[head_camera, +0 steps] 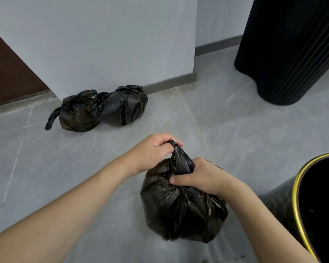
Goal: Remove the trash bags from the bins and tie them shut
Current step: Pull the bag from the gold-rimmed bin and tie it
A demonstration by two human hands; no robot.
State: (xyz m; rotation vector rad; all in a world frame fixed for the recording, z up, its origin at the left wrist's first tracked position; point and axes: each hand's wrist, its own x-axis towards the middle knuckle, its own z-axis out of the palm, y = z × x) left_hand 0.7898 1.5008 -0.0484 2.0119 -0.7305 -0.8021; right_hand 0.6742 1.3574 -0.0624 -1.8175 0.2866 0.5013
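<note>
A full black trash bag [180, 211] sits on the grey tiled floor just in front of me. My right hand [203, 177] is clamped around its gathered neck. My left hand [154, 150] pinches the twisted top end of the same bag and holds it up and to the left. Two tied black trash bags [78, 114] [122, 107] rest side by side against the white wall at the back left. A black bin with a gold rim [300, 196] stands open at the lower right, its inside dark.
A tall ribbed black bin [291, 54] stands at the upper right. A white wall corner [192, 69] with grey skirting juts out behind the tied bags. A brown door [10, 73] is at the far left. Bare floor lies between the bags and me.
</note>
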